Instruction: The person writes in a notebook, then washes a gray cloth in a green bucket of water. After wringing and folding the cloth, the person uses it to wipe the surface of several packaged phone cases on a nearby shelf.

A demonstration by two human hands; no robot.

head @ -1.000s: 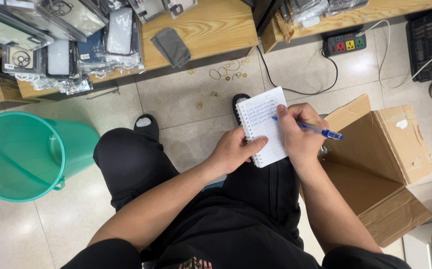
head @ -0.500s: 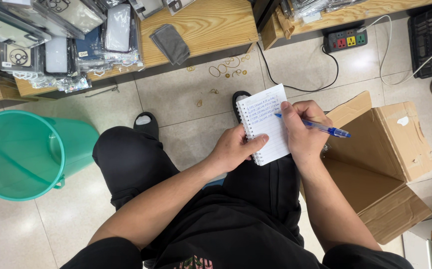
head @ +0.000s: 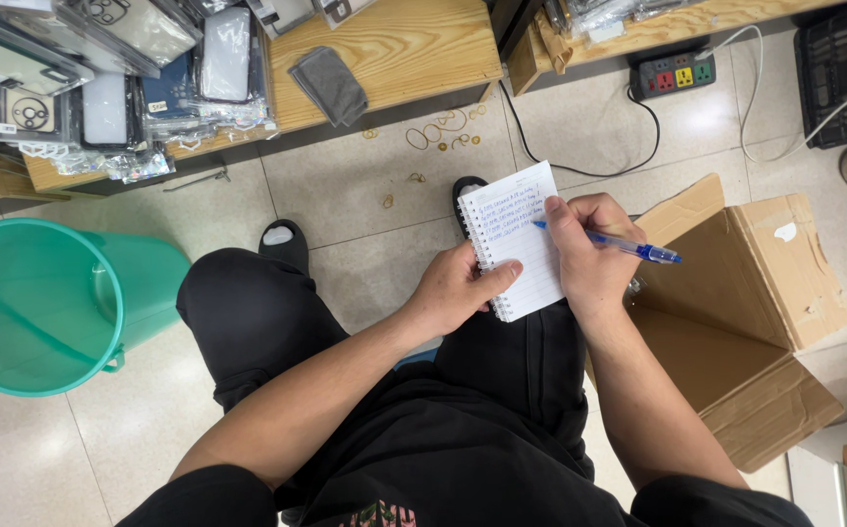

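1. The left hand (head: 458, 293) holds a small white notepad (head: 518, 237) over the lap, thumb on the page.
2. The right hand (head: 589, 256) grips a blue pen (head: 619, 244), its tip on the notepad.
3. A brown cardboard box (head: 736, 312) lies open just beside the right arm.
4. Clear packets (head: 101, 68) pile on the wooden shelf (head: 414, 49).
5. A green bucket (head: 43, 303) stands on the floor.

Beige tiled floor (head: 365, 185) under a low wooden shelf (head: 414, 49).
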